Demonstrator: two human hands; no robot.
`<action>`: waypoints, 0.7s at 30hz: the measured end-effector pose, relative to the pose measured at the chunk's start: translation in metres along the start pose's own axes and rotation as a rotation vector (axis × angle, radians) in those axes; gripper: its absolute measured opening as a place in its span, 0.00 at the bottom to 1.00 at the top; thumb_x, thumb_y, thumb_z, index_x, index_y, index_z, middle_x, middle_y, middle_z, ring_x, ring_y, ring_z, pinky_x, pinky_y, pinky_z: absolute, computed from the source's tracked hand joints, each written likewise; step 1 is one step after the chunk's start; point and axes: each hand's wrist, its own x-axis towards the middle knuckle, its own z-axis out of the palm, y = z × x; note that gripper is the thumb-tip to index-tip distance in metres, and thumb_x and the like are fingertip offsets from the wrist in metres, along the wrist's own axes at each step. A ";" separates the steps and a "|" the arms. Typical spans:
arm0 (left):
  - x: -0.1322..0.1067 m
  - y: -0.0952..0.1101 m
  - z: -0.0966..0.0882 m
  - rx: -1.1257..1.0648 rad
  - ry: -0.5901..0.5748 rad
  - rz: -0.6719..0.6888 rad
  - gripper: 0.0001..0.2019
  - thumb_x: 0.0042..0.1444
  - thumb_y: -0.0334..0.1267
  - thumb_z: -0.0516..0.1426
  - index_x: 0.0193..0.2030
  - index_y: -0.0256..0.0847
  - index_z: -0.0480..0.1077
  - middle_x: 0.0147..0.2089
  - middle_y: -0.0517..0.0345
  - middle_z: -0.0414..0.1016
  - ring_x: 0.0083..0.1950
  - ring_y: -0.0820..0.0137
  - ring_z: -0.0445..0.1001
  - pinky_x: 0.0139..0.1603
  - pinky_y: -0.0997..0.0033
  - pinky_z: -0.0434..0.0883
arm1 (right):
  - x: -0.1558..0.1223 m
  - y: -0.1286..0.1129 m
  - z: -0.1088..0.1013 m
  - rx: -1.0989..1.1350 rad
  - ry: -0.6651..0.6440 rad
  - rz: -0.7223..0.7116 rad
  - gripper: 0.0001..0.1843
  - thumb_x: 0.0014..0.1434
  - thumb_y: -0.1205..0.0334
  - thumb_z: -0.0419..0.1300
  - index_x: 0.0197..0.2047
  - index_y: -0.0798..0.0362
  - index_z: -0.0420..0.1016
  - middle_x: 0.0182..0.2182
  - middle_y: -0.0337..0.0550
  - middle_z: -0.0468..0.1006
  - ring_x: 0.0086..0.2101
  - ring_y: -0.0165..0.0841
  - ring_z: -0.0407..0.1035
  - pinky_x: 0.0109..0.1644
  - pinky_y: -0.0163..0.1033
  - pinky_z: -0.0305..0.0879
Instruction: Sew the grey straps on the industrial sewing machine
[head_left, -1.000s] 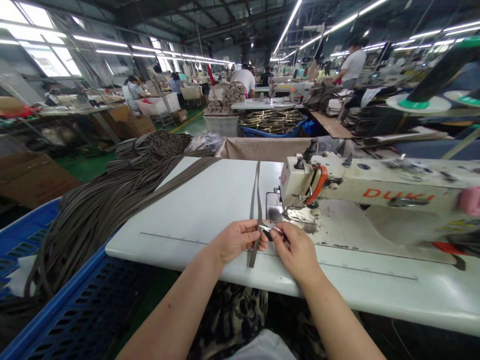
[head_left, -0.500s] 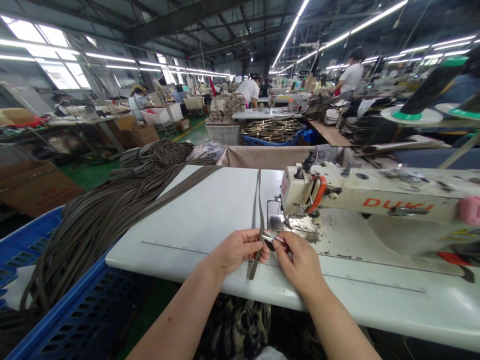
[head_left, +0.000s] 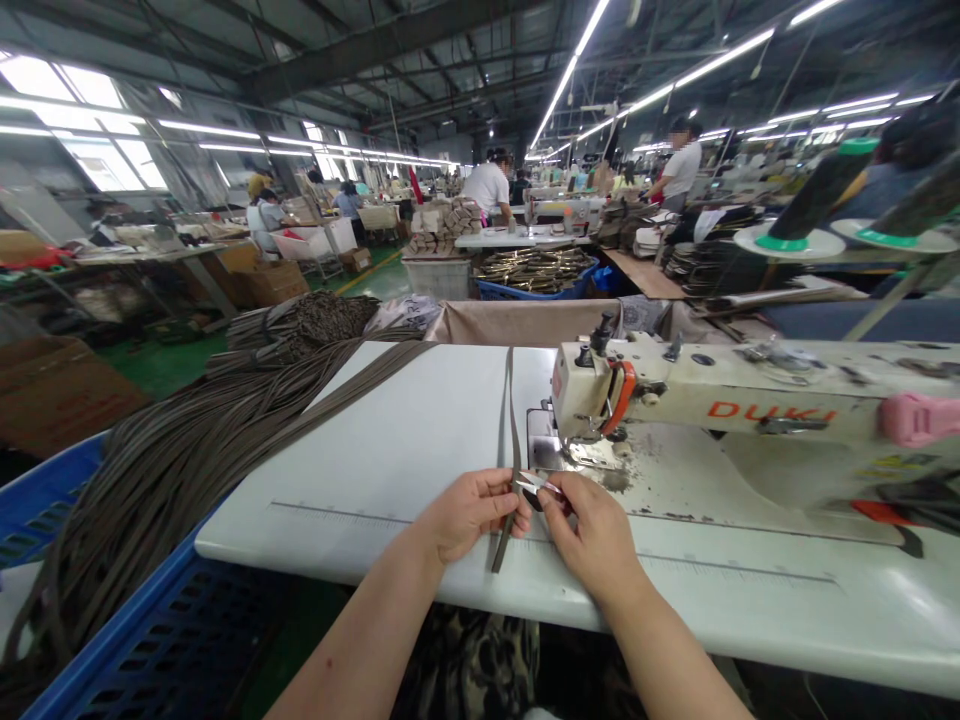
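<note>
My left hand (head_left: pixel 465 515) pinches a narrow grey-brown webbing strip (head_left: pixel 514 430) between thumb and fingers. Its short end hangs below the fingers over the white table, and the longer part runs away toward the table's far edge. Closed around a small pair of thread snips (head_left: pixel 532 481), my right hand (head_left: pixel 589 525) keeps the pointed metal blades against or very near the strip, beside my left fingertips. Whether the blades touch the strip I cannot tell. The snips' handles are mostly hidden in the right hand. Both hands are just in front of the sewing machine's needle area.
The white sewing table (head_left: pixel 360 460) carries a printed ruler line. At right stands a sewing machine (head_left: pixel 645 375), with thread cones (head_left: pixel 817 200) behind. A thick bundle of strips (head_left: pixel 187 420) drapes over a blue crate (head_left: pixel 150 630) at left. Several people work farther back.
The camera view has shifted slightly, so the scene sits a little lower and farther left. Both hands keep their grips, and the snips stay at the strip.
</note>
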 end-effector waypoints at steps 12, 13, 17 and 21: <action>0.000 -0.004 -0.001 0.021 0.001 -0.004 0.23 0.55 0.44 0.71 0.54 0.34 0.76 0.40 0.48 0.76 0.37 0.68 0.76 0.41 0.69 0.73 | 0.001 -0.001 -0.002 0.155 -0.081 0.073 0.14 0.71 0.51 0.54 0.38 0.50 0.73 0.31 0.41 0.76 0.33 0.35 0.70 0.38 0.39 0.61; 0.000 -0.005 -0.001 0.031 -0.002 -0.006 0.23 0.56 0.44 0.70 0.54 0.34 0.76 0.39 0.48 0.76 0.36 0.68 0.76 0.41 0.69 0.73 | 0.001 0.000 -0.001 0.192 -0.097 0.093 0.15 0.71 0.50 0.53 0.36 0.49 0.72 0.30 0.40 0.75 0.32 0.35 0.69 0.37 0.38 0.61; 0.002 -0.009 0.001 0.059 0.021 -0.023 0.18 0.57 0.45 0.69 0.48 0.35 0.78 0.39 0.48 0.76 0.34 0.69 0.75 0.40 0.69 0.72 | 0.003 0.004 0.000 0.312 -0.129 0.145 0.19 0.71 0.48 0.53 0.31 0.49 0.68 0.26 0.36 0.70 0.29 0.32 0.66 0.33 0.36 0.58; 0.002 -0.009 0.004 0.089 0.045 -0.042 0.18 0.54 0.48 0.71 0.42 0.35 0.79 0.37 0.48 0.76 0.35 0.68 0.74 0.38 0.70 0.72 | 0.004 0.001 -0.001 0.323 -0.106 0.181 0.15 0.69 0.52 0.56 0.31 0.49 0.66 0.26 0.34 0.69 0.29 0.30 0.64 0.33 0.34 0.56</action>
